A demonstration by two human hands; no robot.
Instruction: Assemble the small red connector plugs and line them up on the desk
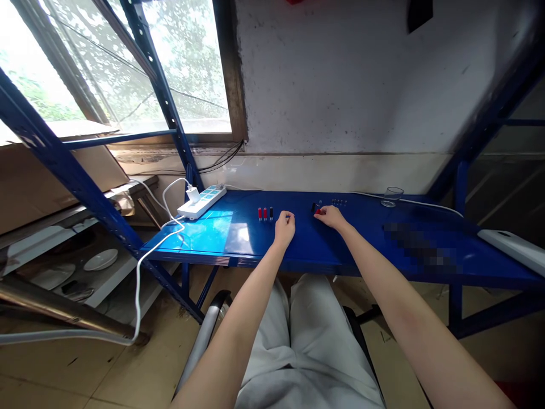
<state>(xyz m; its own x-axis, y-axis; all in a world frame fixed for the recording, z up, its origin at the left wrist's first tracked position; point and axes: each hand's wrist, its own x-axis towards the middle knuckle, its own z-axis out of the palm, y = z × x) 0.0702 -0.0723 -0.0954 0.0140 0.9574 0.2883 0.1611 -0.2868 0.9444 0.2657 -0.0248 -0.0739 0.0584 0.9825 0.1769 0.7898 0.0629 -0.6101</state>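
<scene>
My left hand [284,224] rests on the blue shelf top [349,244] with its fingers curled around a small dark piece that I cannot name. Just to its left stand three small upright plugs [265,213], two red and one black. My right hand [330,216] lies further right, its fingers pinched on a small red piece [317,212] beside a black one [314,208]. A cluster of tiny dark parts [339,201] lies behind that hand.
A white power strip [201,201] with a charger and white cable sits at the shelf's left end. A glass cup [392,196] stands at the back right. A white flat object [515,247] lies far right. Blue rack posts [63,165] stand left; plates [100,259] lie below.
</scene>
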